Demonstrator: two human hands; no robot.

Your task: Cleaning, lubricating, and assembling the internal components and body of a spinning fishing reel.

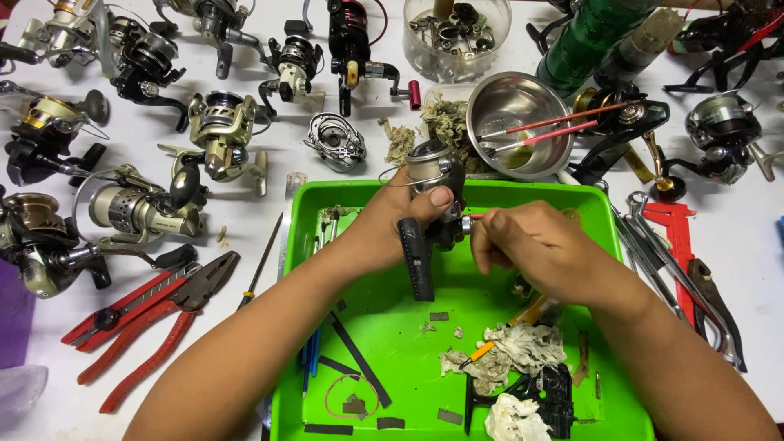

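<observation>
My left hand grips a black and silver fishing reel above the green tray, thumb pressed on its body below the spool. The reel's black foot points down toward the tray. My right hand is closed on a small part at the reel's right side, fingers pinched together; the part itself is mostly hidden. Dirty tissue scraps and a black reel piece lie in the tray under my right forearm.
Several fishing reels cover the white table at left and back. Red pliers lie left of the tray. A steel bowl with two red brushes stands behind it, tools to the right, a clear parts tub at the back.
</observation>
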